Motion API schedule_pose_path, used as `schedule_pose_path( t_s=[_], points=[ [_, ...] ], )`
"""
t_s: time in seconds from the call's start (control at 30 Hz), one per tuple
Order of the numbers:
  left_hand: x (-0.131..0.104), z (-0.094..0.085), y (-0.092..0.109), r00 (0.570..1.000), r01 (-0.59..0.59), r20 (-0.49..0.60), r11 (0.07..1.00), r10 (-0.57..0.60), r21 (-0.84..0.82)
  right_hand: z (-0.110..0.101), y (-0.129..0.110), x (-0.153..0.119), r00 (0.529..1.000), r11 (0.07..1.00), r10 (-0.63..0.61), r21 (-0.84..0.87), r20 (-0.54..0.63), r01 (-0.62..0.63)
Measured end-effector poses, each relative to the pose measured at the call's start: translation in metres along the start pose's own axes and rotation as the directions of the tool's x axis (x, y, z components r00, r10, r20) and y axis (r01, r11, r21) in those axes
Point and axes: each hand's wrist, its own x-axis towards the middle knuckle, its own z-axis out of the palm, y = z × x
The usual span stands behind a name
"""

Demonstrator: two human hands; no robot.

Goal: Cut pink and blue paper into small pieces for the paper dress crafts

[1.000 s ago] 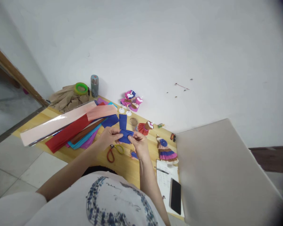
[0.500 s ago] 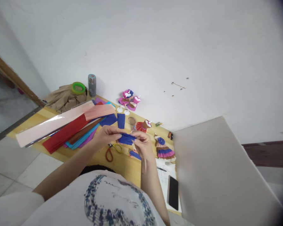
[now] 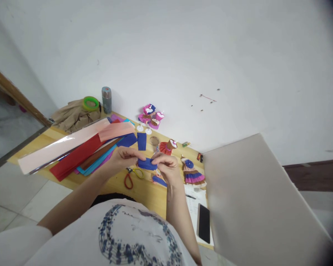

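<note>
A small strip of blue paper (image 3: 147,164) is stretched between my two hands above the wooden table (image 3: 144,192). My left hand (image 3: 125,158) pinches its left end, and my right hand (image 3: 166,165) pinches the right end. Just below my left hand lie scissors (image 3: 133,176) with one red and one yellow handle. Another blue piece (image 3: 159,180) lies partly hidden under my right hand. Beyond my hands rests a flat blue rectangle (image 3: 141,141). To the right is a small layered paper dress (image 3: 192,172) with a blue flower.
Coloured paper sheets (image 3: 77,157) cover the left side, near a cloth (image 3: 77,115), green tape (image 3: 90,103) and a flask (image 3: 107,100). Small dress figures (image 3: 168,146) stand along the wall. A phone (image 3: 203,223) lies at the right, beside an upright grey panel (image 3: 255,199).
The blue strip, bunched before, now looks flatter and smoother between my fingers. Both hands still hold it in nearly the same place. The view has shifted slightly.
</note>
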Motion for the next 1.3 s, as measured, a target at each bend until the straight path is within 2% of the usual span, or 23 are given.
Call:
schedule_pose_path(
  t_s=[0.13, 0.23, 0.4, 0.47, 0.53, 0.63, 0.77, 0.97, 1.1, 1.17, 1.23, 1.3],
  points=[
    [0.001, -0.002, 0.004, 1.0, -0.021, 0.018, 0.999, 0.021, 0.04, 0.0, -0.005, 0.002, 1.0, 0.999, -0.015, -0.04, 0.022, 0.016],
    [0.002, -0.004, 0.008, 1.0, 0.004, 0.02, 0.999, -0.005, 0.044, 0.002, -0.005, 0.004, 1.0, 0.999, -0.008, -0.053, 0.001, 0.008],
    [0.01, -0.006, 0.006, 0.983, 0.181, 0.012, 0.975, -0.181, -0.125, 0.006, -0.011, 0.006, 0.999, 0.987, -0.042, -0.153, -0.027, 0.037],
    [0.014, -0.003, 0.002, 0.96, 0.276, -0.014, 0.957, -0.278, -0.092, 0.009, -0.017, 0.008, 0.998, 0.971, -0.061, -0.23, -0.001, 0.059],
    [0.017, 0.001, -0.001, 0.945, 0.324, -0.039, 0.946, -0.324, 0.006, 0.011, -0.022, 0.009, 0.997, 0.947, -0.068, -0.313, 0.029, 0.074],
    [0.018, 0.007, 0.0, 0.952, 0.305, -0.018, 0.944, -0.305, 0.129, 0.014, -0.025, 0.01, 0.996, 0.907, -0.075, -0.412, 0.051, 0.089],
    [0.016, 0.011, 0.006, 0.952, 0.303, -0.025, 0.937, -0.304, 0.176, 0.012, -0.024, 0.007, 0.996, 0.878, -0.079, -0.47, 0.052, 0.094],
    [0.016, 0.015, 0.007, 0.972, 0.234, -0.094, 0.93, -0.216, 0.282, 0.011, -0.012, 0.007, 0.998, 0.968, 0.051, -0.245, -0.023, -0.055],
    [0.014, 0.019, 0.006, 0.984, 0.13, -0.172, 0.864, -0.051, 0.486, 0.02, -0.002, 0.013, 0.976, 0.93, 0.099, -0.33, -0.192, -0.159],
    [0.013, 0.021, 0.007, 0.98, 0.1, -0.199, 0.833, 0.013, 0.545, 0.024, 0.001, 0.016, 0.956, 0.929, 0.117, -0.31, -0.268, -0.2],
    [0.013, 0.023, 0.007, 0.978, 0.092, -0.207, 0.854, 0.019, 0.512, 0.025, 0.0, 0.018, 0.947, 0.937, 0.118, -0.282, -0.297, -0.205],
    [0.013, 0.023, 0.006, 0.98, 0.109, -0.198, 0.91, -0.03, 0.399, 0.026, -0.003, 0.018, 0.943, 0.939, 0.102, -0.283, -0.318, -0.197]
  ],
)
